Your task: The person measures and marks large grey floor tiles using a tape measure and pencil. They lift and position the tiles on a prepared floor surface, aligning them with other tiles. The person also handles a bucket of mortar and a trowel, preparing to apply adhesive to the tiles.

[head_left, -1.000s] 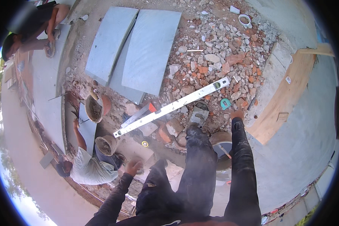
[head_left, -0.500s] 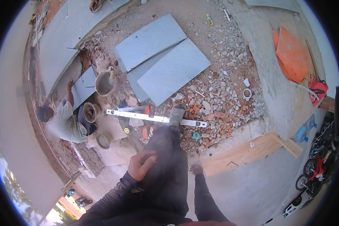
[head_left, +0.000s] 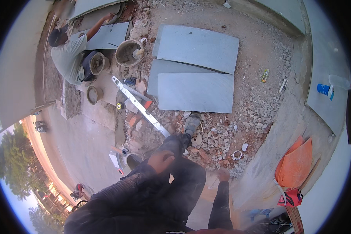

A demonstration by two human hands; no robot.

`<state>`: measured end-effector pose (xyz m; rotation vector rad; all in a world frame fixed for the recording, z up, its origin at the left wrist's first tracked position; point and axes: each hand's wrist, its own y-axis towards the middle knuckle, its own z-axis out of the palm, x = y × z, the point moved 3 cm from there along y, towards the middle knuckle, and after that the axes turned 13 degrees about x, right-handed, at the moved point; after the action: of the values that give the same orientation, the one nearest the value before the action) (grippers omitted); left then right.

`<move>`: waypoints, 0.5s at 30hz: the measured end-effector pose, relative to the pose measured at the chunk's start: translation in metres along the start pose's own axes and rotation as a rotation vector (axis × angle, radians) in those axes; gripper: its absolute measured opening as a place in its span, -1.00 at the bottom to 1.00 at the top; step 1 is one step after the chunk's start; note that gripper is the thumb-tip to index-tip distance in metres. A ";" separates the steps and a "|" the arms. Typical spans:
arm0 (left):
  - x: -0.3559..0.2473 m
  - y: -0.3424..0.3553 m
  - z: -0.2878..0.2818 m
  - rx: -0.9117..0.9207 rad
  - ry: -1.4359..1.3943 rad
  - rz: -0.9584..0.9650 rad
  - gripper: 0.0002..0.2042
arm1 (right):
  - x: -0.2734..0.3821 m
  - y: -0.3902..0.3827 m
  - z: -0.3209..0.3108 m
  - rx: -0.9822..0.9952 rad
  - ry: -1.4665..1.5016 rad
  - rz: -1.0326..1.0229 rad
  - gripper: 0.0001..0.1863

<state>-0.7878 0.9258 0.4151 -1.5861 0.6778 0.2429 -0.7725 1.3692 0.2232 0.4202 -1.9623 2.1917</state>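
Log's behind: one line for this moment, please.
left hand: over leg | right hand: near rubble | level: partly hidden by leg | slabs: beside rubble

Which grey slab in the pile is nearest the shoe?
The front slab, its near edge beside the shoe; the back slab and half-covered slab lie farther.

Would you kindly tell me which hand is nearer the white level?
Left: the left hand is below the white level, near its lower end; the right hand, farther right.

An orange object (head_left: 298,163) sits beside a red bag (head_left: 291,197) along the concrete strip (head_left: 267,171)'s outer edge; on the grey ledge (head_left: 324,109), a blue cylinder (head_left: 323,89) lies near what may be a clear bottle (head_left: 339,81).
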 end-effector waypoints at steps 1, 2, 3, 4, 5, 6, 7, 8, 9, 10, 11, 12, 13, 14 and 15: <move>0.003 0.008 0.000 0.017 -0.144 -0.052 -0.72 | 0.019 0.018 -0.004 -0.041 -0.084 -0.014 -0.80; 0.010 0.020 -0.002 0.019 -0.286 -0.075 -0.72 | 0.039 0.034 -0.005 0.034 -0.086 -0.047 -0.79; 0.020 0.033 -0.004 0.024 -0.423 -0.097 -0.73 | 0.056 0.051 -0.006 0.012 -0.170 -0.007 -0.79; 0.033 0.046 -0.008 -0.042 -0.443 -0.103 -0.73 | 0.073 0.067 -0.002 0.044 -0.165 -0.052 -0.77; 0.048 0.060 -0.012 -0.107 -0.460 -0.106 -0.74 | 0.089 0.084 0.003 0.040 -0.200 -0.073 -0.76; 0.065 0.074 -0.015 -0.139 -0.484 -0.144 -0.74 | 0.105 0.100 0.009 0.060 -0.317 -0.123 -0.77; 0.085 0.087 -0.018 -0.172 -0.508 -0.180 -0.75 | 0.122 0.117 0.014 0.112 -0.425 -0.201 -0.79; 0.105 0.098 -0.017 -0.206 -0.533 -0.219 -0.75 | 0.139 0.137 0.016 0.099 -0.579 -0.236 -0.76; 0.123 0.111 -0.016 -0.214 -0.506 -0.202 -0.75 | 0.153 0.163 0.023 0.139 -0.720 -0.303 -0.72; 0.141 0.128 -0.015 -0.225 -0.473 -0.178 -0.75 | 0.162 0.190 0.027 0.143 -0.734 -0.257 -0.69; 0.160 0.145 -0.014 -0.222 -0.437 -0.210 -0.75 | 0.170 0.224 0.031 0.103 -0.758 -0.150 -0.66; 0.180 0.168 -0.015 -0.220 -0.368 -0.297 -0.70 | 0.182 0.256 0.037 0.122 -0.839 -0.271 -0.63; 0.198 0.197 -0.017 -0.262 -0.279 -0.289 -0.66 | 0.192 0.290 0.041 0.028 -0.950 -0.267 -0.61; 0.217 0.229 -0.024 -0.296 -0.195 -0.290 -0.62 | 0.202 0.319 0.046 -0.035 -0.992 -0.393 -0.60; 0.236 0.261 -0.030 -0.335 -0.112 -0.286 -0.58 | 0.209 0.346 0.051 -0.125 -1.043 -0.509 -0.58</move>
<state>-0.7500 0.8332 0.0758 -1.9510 0.3263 0.2393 -1.0731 1.2641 -0.0318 2.0787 -1.9732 1.5922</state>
